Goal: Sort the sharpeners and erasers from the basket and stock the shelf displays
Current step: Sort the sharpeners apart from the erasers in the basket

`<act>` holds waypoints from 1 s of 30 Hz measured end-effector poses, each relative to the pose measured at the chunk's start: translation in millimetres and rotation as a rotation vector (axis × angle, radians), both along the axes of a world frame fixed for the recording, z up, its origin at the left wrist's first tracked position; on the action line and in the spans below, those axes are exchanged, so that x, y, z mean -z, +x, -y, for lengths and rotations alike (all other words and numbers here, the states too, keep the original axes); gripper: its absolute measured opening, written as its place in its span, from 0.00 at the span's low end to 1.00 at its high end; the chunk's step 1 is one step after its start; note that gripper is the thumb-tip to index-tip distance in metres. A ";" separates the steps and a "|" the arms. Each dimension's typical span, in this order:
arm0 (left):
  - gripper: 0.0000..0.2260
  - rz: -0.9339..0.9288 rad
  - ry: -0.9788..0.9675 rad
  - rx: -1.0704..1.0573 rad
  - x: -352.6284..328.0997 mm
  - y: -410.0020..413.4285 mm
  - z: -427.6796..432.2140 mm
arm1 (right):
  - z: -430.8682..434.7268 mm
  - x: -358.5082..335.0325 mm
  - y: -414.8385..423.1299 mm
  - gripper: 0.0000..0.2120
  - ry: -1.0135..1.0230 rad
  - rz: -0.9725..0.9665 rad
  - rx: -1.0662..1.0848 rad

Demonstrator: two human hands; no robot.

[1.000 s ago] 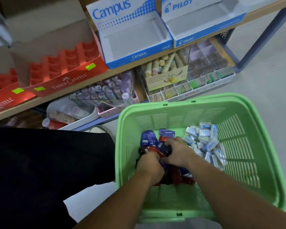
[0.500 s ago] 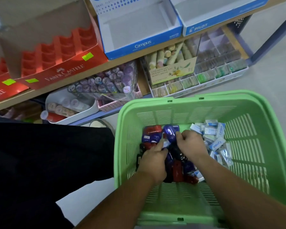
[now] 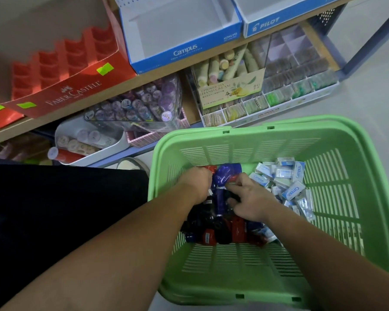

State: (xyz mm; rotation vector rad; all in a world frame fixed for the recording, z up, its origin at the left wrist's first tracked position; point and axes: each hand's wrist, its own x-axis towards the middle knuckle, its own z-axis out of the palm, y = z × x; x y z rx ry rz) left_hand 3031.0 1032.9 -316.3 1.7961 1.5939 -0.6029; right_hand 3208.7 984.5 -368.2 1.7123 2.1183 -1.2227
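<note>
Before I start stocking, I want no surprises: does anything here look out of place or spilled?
Nothing spilled or damaged. One mix-up: a few stray erasers lie at the near edge of the pile of sharpeners, apart from the main eraser heap along the right side of the basket.

Green basket (image 3: 346, 135) showing moulded plastic, smooth with soft sheen. Sharpeners (image 3: 226, 176) gleaming as glossy hard plastic. Erasers (image 3: 293, 191) wearing printed paper sleeves, some under shiny clear wrap. Faber-Castell display (image 3: 72, 95) and Campus box (image 3: 184, 51) looking like matt cardboard. Shelf board (image 3: 162, 74) looking like pale matt wood.
</note>
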 end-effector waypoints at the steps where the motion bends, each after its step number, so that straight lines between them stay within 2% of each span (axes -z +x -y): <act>1: 0.11 -0.003 -0.022 0.023 0.1 0.4 -1.9 | 1.5 1.1 -1.4 0.19 0.048 0.017 -0.052; 3: 0.10 -0.022 -0.058 0.082 1.1 0.8 -1.0 | 5.5 4.4 -2.5 0.17 0.144 0.031 -0.116; 6: 0.14 -0.017 -0.078 0.082 4.0 -1.5 2.4 | 5.4 9.7 -2.7 0.16 0.136 0.010 -0.092; 12: 0.18 0.023 -0.102 -0.023 7.6 -3.4 6.8 | 1.4 8.0 -6.5 0.17 -0.154 -0.142 0.266; 16: 0.16 0.099 -0.166 -0.123 14.6 -2.3 12.8 | -5.1 7.3 -10.9 0.07 -0.333 -0.357 0.555; 17: 0.18 0.123 -0.201 -0.136 14.4 -2.7 11.9 | -7.0 6.7 -11.9 0.07 -0.365 -0.393 0.588; 20: 0.22 0.151 -0.240 -0.118 11.3 -4.5 6.4 | -9.1 6.6 -13.6 0.16 -0.376 -0.364 0.570; 25: 0.16 0.101 -0.227 -0.046 12.8 -4.3 2.3 | -8.6 2.5 -16.0 0.25 -0.356 -0.266 0.457; 27: 0.15 0.074 -0.208 0.027 12.6 -4.3 1.6 | -10.7 -1.6 -15.9 0.26 -0.341 -0.221 0.369; 30: 0.16 0.049 -0.201 0.144 12.0 -5.0 0.7 | -13.7 -5.4 -15.8 0.20 -0.335 -0.137 0.267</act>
